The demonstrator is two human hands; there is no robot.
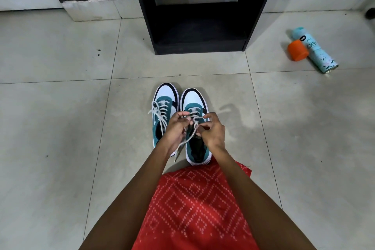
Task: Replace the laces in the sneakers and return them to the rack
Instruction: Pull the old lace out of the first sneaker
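The lace (191,135) is pinched by the left hand (175,128) and right hand (213,131), both curled on it, over the right sneaker (193,98) — parked in front of the rack (199,46), toe towards it — tail hanging heelward.

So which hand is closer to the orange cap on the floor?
Right. The right hand pinches the lace on the side toward the orange cap; the left hand holds the same lace, farther away.
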